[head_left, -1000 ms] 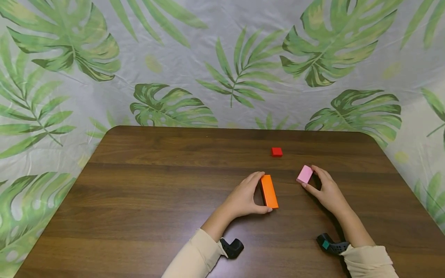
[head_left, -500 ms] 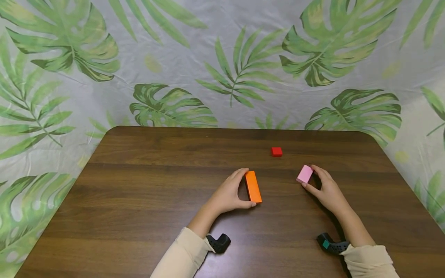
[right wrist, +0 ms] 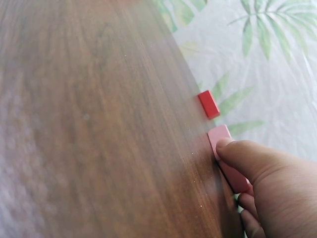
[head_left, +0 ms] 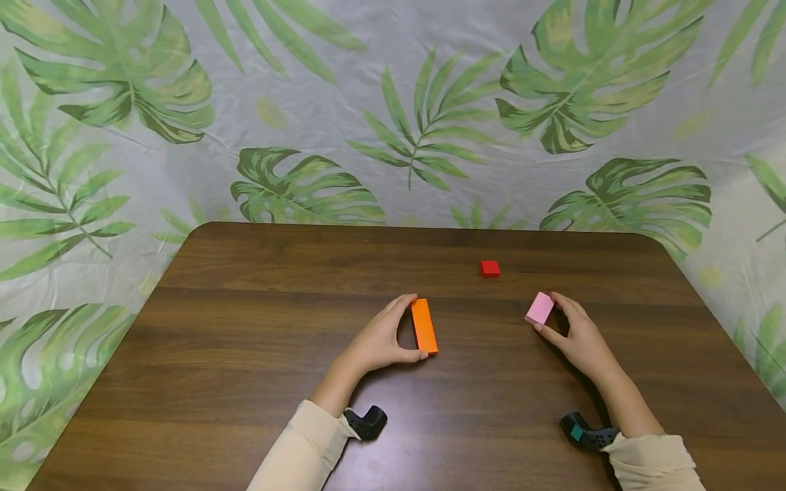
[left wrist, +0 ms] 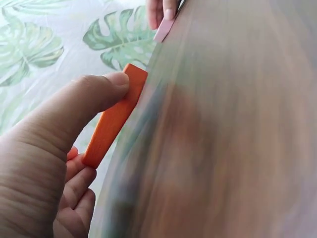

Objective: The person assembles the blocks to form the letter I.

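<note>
In the head view my left hand (head_left: 377, 341) holds a long orange block (head_left: 425, 326) by its two ends, thumb at the near end and fingertips at the far end. The left wrist view shows the same orange block (left wrist: 115, 119) between thumb and fingers. To the right, my right hand (head_left: 580, 341) pinches a small pink block (head_left: 540, 309) between thumb and fingers. In the right wrist view the thumb presses on the side of the pink block (right wrist: 229, 163). A small red block (head_left: 490, 269) lies behind the two held blocks, touched by neither hand.
All the blocks are at a brown wooden table (head_left: 245, 354) with rounded far corners. Behind its far edge hangs a pale cloth (head_left: 442, 88) printed with green leaves. A black band sits on each wrist.
My left hand has moved left and slightly away from me, carrying the orange block, so the gap to the pink block has widened. The right hand, pink block and red block have stayed put.
</note>
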Demonstrator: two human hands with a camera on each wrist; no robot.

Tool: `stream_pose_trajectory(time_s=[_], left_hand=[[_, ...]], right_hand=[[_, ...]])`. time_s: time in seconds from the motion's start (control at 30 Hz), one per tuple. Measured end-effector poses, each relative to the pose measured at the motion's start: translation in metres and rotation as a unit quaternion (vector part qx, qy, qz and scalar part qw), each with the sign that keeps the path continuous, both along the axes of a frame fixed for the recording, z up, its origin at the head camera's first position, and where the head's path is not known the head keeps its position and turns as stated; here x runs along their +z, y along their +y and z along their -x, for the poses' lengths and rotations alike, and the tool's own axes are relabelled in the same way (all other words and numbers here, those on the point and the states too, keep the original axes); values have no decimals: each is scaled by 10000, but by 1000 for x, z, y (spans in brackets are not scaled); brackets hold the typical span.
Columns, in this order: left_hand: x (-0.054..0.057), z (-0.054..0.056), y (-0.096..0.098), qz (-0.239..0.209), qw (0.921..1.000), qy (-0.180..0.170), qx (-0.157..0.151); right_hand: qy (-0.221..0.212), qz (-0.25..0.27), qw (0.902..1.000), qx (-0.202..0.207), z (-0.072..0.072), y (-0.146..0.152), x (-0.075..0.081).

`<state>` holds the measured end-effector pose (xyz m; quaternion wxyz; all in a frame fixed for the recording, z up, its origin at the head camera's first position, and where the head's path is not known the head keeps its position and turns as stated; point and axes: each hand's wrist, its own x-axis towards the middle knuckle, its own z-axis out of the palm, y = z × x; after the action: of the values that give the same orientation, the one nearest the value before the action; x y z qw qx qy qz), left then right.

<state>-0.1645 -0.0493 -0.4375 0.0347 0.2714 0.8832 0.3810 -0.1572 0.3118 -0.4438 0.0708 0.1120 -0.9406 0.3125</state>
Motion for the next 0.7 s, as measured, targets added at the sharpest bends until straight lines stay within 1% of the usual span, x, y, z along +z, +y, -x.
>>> stream_pose_trajectory(time_s=[0.23,0.43,0.6,0.7], left_hand=[[-1,3,-11,172,9997,-180,-36],[-1,4,-14,243,9994,-121,-207],[-1,4,-16,295,9987,-252,-333],[0,4,-16,402,9980,-340,-339]], right_hand=[[-26,-49,10000,-27,1,0,-1],[5,-48,10000,-11,0,0,0],[-9,-40,10000,11,1,1,0],[-19,-33,10000,-2,1,1,-1]])
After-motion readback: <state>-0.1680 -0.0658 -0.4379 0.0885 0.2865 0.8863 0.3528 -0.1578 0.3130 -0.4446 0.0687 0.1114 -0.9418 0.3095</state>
